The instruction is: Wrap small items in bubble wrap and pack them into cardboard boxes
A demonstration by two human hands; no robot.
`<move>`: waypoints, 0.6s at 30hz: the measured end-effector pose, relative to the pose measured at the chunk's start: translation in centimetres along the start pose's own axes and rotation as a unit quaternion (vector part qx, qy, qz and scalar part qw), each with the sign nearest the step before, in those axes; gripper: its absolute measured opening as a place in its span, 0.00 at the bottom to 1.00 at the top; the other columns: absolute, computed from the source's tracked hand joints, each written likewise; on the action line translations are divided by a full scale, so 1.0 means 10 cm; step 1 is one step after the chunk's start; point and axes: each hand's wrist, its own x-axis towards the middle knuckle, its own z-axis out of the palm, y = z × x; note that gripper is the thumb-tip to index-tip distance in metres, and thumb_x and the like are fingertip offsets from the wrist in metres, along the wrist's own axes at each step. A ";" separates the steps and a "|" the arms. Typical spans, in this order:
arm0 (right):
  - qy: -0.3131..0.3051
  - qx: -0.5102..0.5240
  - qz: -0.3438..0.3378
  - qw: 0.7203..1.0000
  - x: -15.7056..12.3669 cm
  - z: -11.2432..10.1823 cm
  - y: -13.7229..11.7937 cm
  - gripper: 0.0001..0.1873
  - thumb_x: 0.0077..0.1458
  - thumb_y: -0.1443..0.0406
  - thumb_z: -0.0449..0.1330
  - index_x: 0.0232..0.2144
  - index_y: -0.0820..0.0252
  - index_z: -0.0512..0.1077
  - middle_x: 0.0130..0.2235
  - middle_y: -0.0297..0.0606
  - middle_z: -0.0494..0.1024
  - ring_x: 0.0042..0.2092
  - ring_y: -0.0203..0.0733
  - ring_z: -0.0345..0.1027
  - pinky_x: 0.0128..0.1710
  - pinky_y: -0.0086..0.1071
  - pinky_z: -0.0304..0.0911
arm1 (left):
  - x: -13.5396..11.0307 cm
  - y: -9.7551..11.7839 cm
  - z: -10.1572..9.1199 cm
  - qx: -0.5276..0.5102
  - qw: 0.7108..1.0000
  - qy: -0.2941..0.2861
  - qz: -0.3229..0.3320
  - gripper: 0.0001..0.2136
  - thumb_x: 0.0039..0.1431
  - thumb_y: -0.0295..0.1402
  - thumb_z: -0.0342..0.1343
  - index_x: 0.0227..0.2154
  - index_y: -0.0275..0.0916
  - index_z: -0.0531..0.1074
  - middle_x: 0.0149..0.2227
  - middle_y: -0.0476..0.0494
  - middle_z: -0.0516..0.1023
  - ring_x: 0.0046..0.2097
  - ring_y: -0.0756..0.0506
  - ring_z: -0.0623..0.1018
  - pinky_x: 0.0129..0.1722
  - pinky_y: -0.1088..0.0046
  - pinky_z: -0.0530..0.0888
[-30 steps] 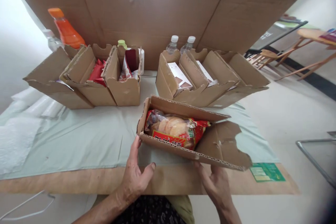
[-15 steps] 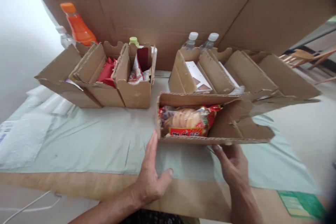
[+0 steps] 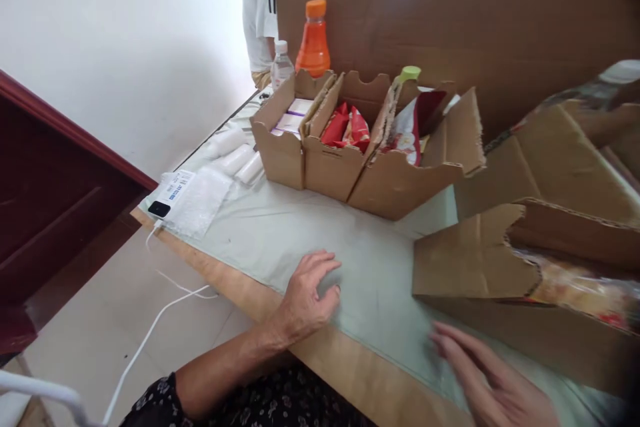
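Note:
My left hand (image 3: 310, 293) hovers over or rests on the pale green cloth (image 3: 360, 240), fingers curved and apart, holding nothing. To its right, my right hand (image 3: 493, 373) is partly blurred, fingers stretched out and nothing in them. The nearest thing to it is a cardboard box (image 3: 470, 253) lying lengthwise at the right, with a clear-wrapped pack of round crackers (image 3: 580, 287) inside. Neither hand appears to grip the box. Further back stand three cardboard bins holding white-and-purple boxes (image 3: 290, 121), red snack packets (image 3: 347, 127) and a red-and-white bag (image 3: 407, 133).
Behind the bins are an orange bottle (image 3: 314, 40) and a clear bottle (image 3: 282, 67). Bubble wrap (image 3: 200, 203), white rolls (image 3: 235, 160) and a small black device (image 3: 159, 209) with a white cable lie left. A person in a white shirt (image 3: 257, 13) is at the back.
The view has swung left. My left hand has come away from the cracker box's end, and my right hand has left its underside or near side. The box now appears further right.

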 end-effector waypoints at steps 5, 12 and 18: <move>-0.175 -0.019 -0.341 0.924 1.02 1.07 -1.44 0.15 0.68 0.68 0.53 0.42 0.52 0.80 0.42 0.38 0.84 0.41 0.44 0.77 0.41 0.36 0.72 | -0.14 -0.12 0.02 0.007 0.996 0.019 0.082 0.22 0.52 0.22 0.54 0.50 0.38 0.77 0.51 0.35 0.81 0.57 0.34 0.77 0.59 0.49 0.75; -0.237 -0.240 -0.476 0.812 2.04 2.57 -2.79 0.18 0.65 0.78 0.49 0.44 0.67 0.78 0.52 0.56 0.78 0.52 0.53 0.67 0.47 0.43 0.64 | -0.08 -0.14 0.06 -0.001 0.997 0.018 0.071 0.20 0.50 0.22 0.56 0.47 0.39 0.77 0.50 0.36 0.81 0.55 0.34 0.78 0.55 0.50 0.77; -0.230 -0.231 -0.510 0.796 2.02 2.62 -2.90 0.18 0.68 0.75 0.48 0.42 0.66 0.79 0.57 0.53 0.76 0.59 0.52 0.62 0.55 0.44 0.58 | -0.09 -0.15 0.01 -0.066 0.995 0.075 0.020 0.20 0.54 0.23 0.56 0.50 0.40 0.76 0.53 0.36 0.80 0.56 0.35 0.78 0.56 0.52 0.77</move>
